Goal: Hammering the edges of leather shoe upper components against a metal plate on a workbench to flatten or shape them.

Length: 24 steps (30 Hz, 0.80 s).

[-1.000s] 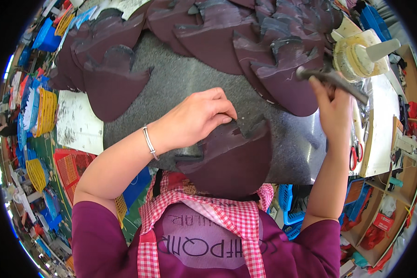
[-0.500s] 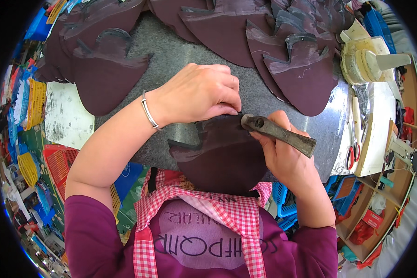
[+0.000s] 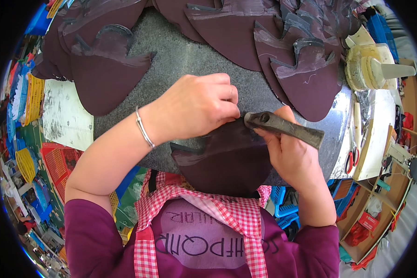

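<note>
A dark maroon leather-like piece (image 3: pixel 222 162) with a curved outline lies at the near edge of the grey work slab, overhanging toward my body. My left hand (image 3: pixel 201 106) is closed at its far edge, fingertips pinching the margin. My right hand (image 3: pixel 292 160) is wrapped round a hammer (image 3: pixel 287 129), whose worn metal head lies nearly level over the piece's right side. One end of the head sits beside my left fingertips. The hammer's handle is hidden in my grip.
More maroon pieces (image 3: pixel 111 76) with greyish glued-looking edges are spread at the left, and an overlapping pile (image 3: pixel 306 88) covers the far right. A glue pot (image 3: pixel 370 69) with a pale handle and red-handled scissors (image 3: pixel 352 157) lie rightward. A red basket (image 3: pixel 60 162) stands left, below table level.
My left hand has come slightly nearer my body, its fingers still at the piece's edge. The hammer stays beside the fingertips; the whole view has shifted a little.
</note>
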### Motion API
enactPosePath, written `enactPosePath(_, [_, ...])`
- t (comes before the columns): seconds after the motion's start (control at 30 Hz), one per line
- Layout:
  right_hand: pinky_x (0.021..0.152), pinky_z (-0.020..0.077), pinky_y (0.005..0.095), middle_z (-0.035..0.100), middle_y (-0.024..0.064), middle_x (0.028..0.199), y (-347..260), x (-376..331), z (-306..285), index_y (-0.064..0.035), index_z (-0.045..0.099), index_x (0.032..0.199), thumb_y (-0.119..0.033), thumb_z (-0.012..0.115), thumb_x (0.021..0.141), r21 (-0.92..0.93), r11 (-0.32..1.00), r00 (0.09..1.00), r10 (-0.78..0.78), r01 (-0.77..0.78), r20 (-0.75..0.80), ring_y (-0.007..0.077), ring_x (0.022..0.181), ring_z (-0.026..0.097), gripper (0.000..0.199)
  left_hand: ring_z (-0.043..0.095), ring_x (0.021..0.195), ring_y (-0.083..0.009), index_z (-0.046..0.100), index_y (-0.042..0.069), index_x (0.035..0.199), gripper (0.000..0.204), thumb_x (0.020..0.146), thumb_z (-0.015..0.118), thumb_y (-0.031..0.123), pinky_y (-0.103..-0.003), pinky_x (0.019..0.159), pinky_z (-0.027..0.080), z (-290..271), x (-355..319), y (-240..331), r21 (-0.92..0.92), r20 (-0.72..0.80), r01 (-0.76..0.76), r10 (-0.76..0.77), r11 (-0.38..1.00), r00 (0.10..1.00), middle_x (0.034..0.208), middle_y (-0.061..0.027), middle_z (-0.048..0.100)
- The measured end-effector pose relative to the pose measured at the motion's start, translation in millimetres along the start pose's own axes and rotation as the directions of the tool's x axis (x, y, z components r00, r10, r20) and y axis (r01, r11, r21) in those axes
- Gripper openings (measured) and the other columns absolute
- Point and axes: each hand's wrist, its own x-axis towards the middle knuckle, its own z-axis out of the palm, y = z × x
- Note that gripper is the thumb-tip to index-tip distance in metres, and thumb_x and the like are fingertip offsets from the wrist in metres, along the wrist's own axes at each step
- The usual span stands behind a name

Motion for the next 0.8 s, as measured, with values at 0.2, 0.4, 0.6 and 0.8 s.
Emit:
enactPosePath(0.2, [0.064, 0.0563, 0.0479, 0.073, 0.0187, 0.089, -7.9, 4.1, 0.4, -0.005, 0.056, 0.1, -0.01, 0.078, 0.097, -0.051, 0.998, 0.999, -0.024, 0.026, 0.048, 0.0452, 0.083, 0.073, 0.023, 0.068, 0.089, -0.0211, 0.079, 0.011, 0.093, 0.016, 0.079, 0.086, 0.013, -0.036, 0.068, 0.06, 1.9, -15.1, 1.8, -0.09, -0.126, 0.116, -0.127, 0.989, 0.984, 0.093, 0.0001, 0.07])
enactPosePath(0.4, [0.065, 0.0567, 0.0466, 0.073, 0.0182, 0.09, -12.4, 12.2, 1.8, -0.0052, 0.058, 0.101, -0.009, 0.078, 0.096, 0.002, 0.998, 0.997, -0.069, 0.069, 0.033, 0.0434, 0.084, 0.074, 0.021, 0.068, 0.088, -0.0222, 0.08, 0.009, 0.098, 0.02, 0.08, 0.086, 0.011, -0.036, 0.073, 0.059, 4.3, -24.4, 23.4, 0.062, -0.067, 0.168, -0.164, 0.984, 0.984, 0.093, -0.0019, 0.069])
enactPosePath(0.6, [0.063, 0.0568, 0.0475, 0.073, 0.0177, 0.089, -12.5, 23.0, 4.7, -0.0061, 0.058, 0.1, -0.008, 0.079, 0.095, -0.006, 0.99, 0.99, -0.138, 0.138, 0.023, 0.0434, 0.079, 0.074, 0.021, 0.068, 0.087, -0.0247, 0.079, 0.008, 0.097, 0.018, 0.08, 0.086, 0.009, -0.038, 0.075, 0.059, 4.9, -34.0, 27.1, -0.004, -0.104, 0.241, -0.24, 0.971, 0.965, 0.094, -0.0038, 0.07])
enactPosePath(0.8, [0.058, 0.0541, 0.0481, 0.072, 0.0163, 0.083, -13.0, 26.7, 6.6, -0.0063, 0.058, 0.099, -0.01, 0.079, 0.095, -0.033, 0.982, 0.982, -0.183, 0.184, 0.048, 0.0434, 0.074, 0.072, 0.022, 0.069, 0.088, -0.0259, 0.078, 0.006, 0.096, 0.018, 0.08, 0.086, 0.009, -0.039, 0.078, 0.059, -0.9, -42.5, 33.3, -0.068, -0.138, 0.257, -0.264, 0.964, 0.954, 0.096, -0.0054, 0.07])
